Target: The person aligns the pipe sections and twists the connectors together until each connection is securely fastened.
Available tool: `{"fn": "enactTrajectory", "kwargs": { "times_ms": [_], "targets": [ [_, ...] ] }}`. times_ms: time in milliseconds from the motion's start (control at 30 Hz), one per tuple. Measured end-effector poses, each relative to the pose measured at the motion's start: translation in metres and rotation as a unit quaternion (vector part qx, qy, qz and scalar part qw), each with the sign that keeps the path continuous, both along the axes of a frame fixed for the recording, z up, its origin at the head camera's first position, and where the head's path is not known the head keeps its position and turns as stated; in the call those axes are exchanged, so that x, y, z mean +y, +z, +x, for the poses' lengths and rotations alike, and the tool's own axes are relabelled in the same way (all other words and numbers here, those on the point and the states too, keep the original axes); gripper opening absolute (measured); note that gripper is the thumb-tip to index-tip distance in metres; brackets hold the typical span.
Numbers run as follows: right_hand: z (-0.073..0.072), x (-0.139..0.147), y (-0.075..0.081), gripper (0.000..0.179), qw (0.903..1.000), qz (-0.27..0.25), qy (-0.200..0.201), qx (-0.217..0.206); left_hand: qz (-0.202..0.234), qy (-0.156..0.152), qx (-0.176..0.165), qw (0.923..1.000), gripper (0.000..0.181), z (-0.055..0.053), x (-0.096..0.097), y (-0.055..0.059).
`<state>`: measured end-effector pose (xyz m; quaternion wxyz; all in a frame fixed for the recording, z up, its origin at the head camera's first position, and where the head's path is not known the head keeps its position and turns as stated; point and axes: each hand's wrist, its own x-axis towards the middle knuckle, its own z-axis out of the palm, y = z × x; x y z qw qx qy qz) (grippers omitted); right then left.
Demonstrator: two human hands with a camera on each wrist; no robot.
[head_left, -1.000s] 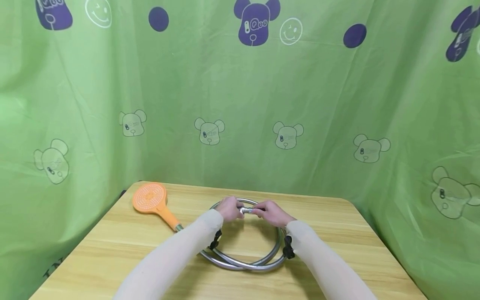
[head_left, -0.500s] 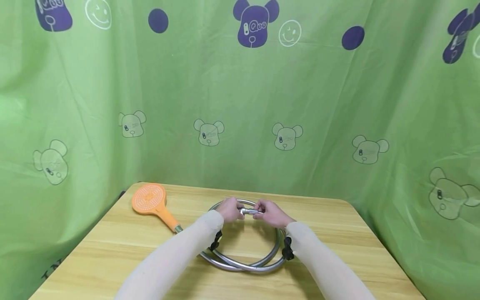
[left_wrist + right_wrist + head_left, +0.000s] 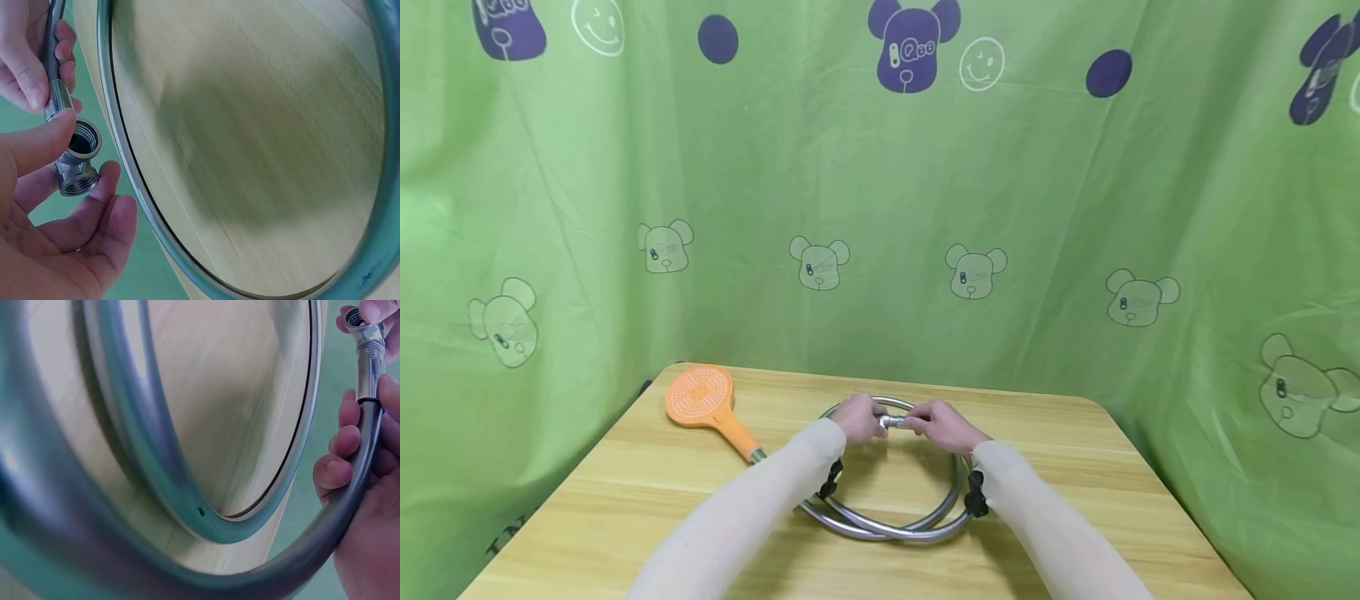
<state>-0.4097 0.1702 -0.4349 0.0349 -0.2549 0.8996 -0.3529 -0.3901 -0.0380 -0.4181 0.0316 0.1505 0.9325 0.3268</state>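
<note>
My left hand (image 3: 857,418) pinches a small metal threaded fitting (image 3: 67,167) between thumb and fingers. Two round threaded openings of it show in the left wrist view. My right hand (image 3: 951,429) grips the end of a shiny metal shower hose (image 3: 250,578), its fingers curled round the hose just behind the silver connector (image 3: 367,378). Connector and fitting meet end to end; how far the threads engage is hidden. An orange shower head (image 3: 700,396) lies face up at the table's left, joined to the hose's other end.
The hose lies in loops (image 3: 891,532) on the wooden table (image 3: 1045,517), below and around both hands. A green patterned curtain (image 3: 880,333) hangs behind the table and along its sides. Black straps (image 3: 976,496) sit on both wrists.
My right fingers shift slightly around the hose connector, lifting half a second ago and now lying over it again. The left hand keeps the fitting in place; the shower head stays still.
</note>
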Motion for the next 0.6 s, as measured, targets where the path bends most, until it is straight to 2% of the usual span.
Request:
{"fn": "enactTrajectory", "kwargs": {
  "times_ms": [200, 333, 600],
  "targets": [
    [-0.0008, -0.0008, -0.0009, 0.020, 0.9995, -0.022, -0.012, -0.020, -0.007, 0.002, 0.005, 1.0000, 0.031, 0.0016, 0.0002, 0.0022],
    [-0.0013, 0.0004, -0.0020, 0.026, 0.9992, -0.038, -0.011, -0.011, -0.009, 0.004, 0.009, 0.9999, 0.033, 0.0029, 0.0008, 0.0034],
    [0.0003, 0.0025, 0.0007, 0.019, 0.9992, -0.040, 0.008, 0.008, -0.004, 0.006, 0.004, 1.0000, 0.033, 0.0028, 0.0008, 0.0031]
  ]
}}
